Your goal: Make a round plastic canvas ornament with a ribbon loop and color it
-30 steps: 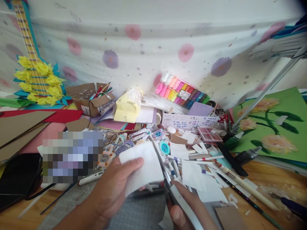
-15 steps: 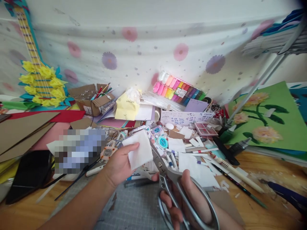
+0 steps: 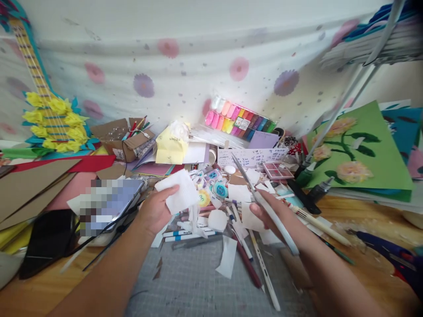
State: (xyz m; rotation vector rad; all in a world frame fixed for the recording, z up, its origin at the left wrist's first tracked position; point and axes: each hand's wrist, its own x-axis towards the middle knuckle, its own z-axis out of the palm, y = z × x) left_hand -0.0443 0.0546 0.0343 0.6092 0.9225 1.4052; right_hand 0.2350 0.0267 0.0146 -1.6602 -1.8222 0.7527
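Observation:
Pinched between the thumb and fingers of my left hand is a white square of paper or thin padding. My right hand grips a large pair of metal scissors, seen nearly edge-on, with the tips pointing up and away. The scissors are apart from the white square. Below and between my hands lie a white rounded piece, a white paper scrap and several marker pens. Small painted round pieces lie just beyond.
A grey cutting mat covers the near table. At right lie a blue glue gun and a green flower picture. Colored clay packs lean at the back; a cardboard box and toy guitar stand left.
My right hand has moved the scissors right and up, away from the white square, turning them edge-on. My left hand has shifted slightly left. The view has turned a little, showing more of the mat.

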